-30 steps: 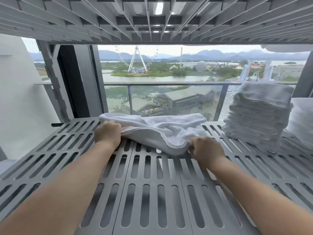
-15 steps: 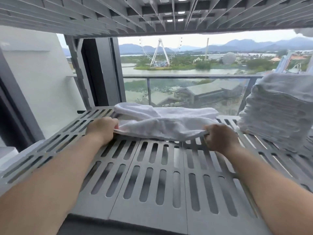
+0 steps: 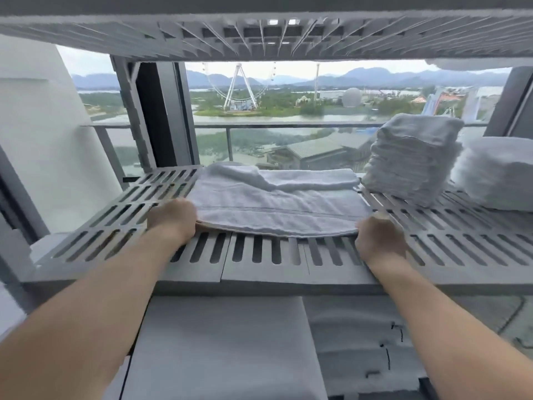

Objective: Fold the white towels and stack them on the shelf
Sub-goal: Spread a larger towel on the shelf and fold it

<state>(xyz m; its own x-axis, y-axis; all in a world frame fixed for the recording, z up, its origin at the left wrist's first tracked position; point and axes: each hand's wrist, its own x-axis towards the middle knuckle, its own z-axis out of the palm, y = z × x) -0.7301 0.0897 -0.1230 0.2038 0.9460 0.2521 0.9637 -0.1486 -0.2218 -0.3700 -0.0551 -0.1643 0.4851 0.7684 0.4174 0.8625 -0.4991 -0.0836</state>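
so: held the white towel (image 3: 277, 209) by its 2 near corners, left hand (image 3: 173, 219) curled on the left one and right hand (image 3: 380, 238) curled on the right one, well apart at the cloth's full width. kept it spread across the middle of the slatted shelf (image 3: 259, 251), with a bunched ridge along its far side toward the railing (image 3: 288, 125).

judged this the first fold. best done by lifting both corners together, carrying them level to the far edge, matching hem to hem, then smoothing out that ridge before pressing flat. worth pulling evenly to avoid a skewed fold. looked limp, likely to sag between the hands and drag on the slots.

for room: found bare slats to the left of the towel and along the front lip. found little on the right, with 1 stack of folded towels (image 3: 412, 157) just beside the far right corner and another pile (image 3: 496, 174) beyond. noted the upper shelf (image 3: 259, 33) close overhead, so favoured a low lift. minded the open front edge under the wrists.
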